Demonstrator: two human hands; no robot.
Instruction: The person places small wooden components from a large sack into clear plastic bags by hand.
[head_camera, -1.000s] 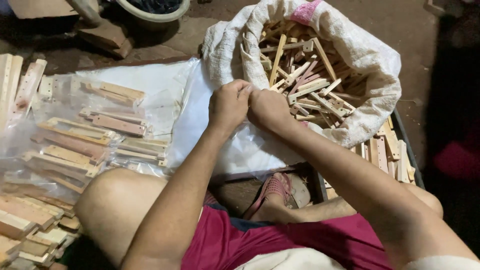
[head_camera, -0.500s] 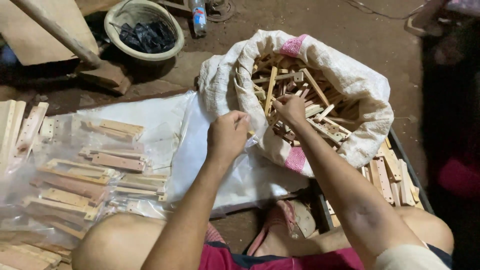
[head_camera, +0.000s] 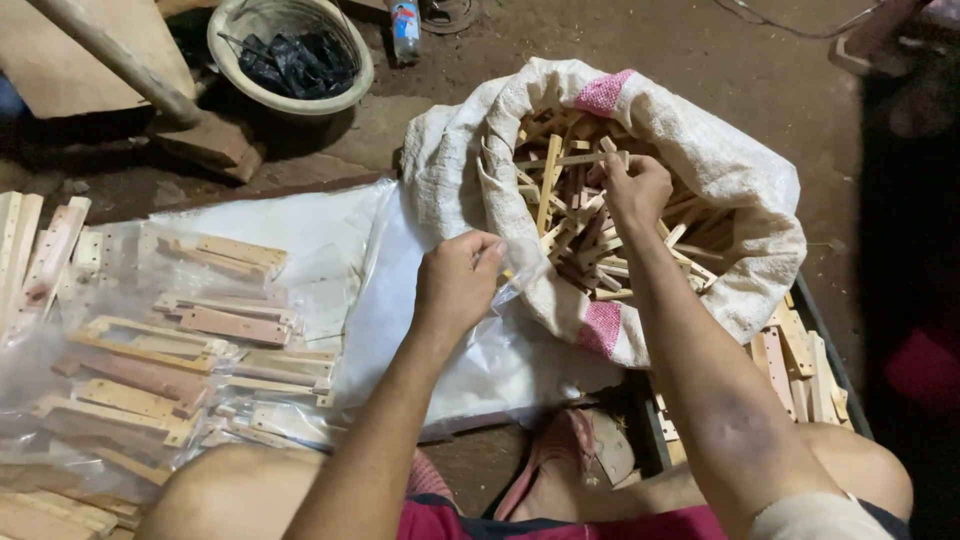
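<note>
At six o'clock, nearest the camera, the person's bare knees and a pink sandal (head_camera: 560, 465) frame the lower edge. Just above, toward seven and eight o'clock, lie stacked clear plastic bags of pale wooden strips (head_camera: 190, 340), sealed and flat, resting on a white plastic sheet (head_camera: 300, 235) spread over the ground.

At the centre, the left hand (head_camera: 458, 285) is closed, fingers curled around the mouth of a small clear plastic bag (head_camera: 520, 272), which hangs limp and crumpled beside the sack's rim. The film looks thin, slippery and easily torn; in my judgement it is best pinched at the opening's edge, as here, so that the mouth stays wide.

Further out, at one o'clock, the right hand (head_camera: 635, 190) reaches into a white woven sack with pink patches (head_camera: 740, 180), its fingers closed around a short, pale wooden stick (head_camera: 575, 158) at the top of the pile. The loose wooden sticks (head_camera: 580, 235) fill the sack in a jumble. They seem light, stiff and dry, probably rough with splinters; a grip across the middle of a few aligned pieces should hold best.

At three o'clock more wooden strips (head_camera: 795, 365) lie in a dark tray. Farthest away, at eleven o'clock, stands a round pale basin of dark scraps (head_camera: 290, 55), with a bottle (head_camera: 405, 25) at twelve.
</note>
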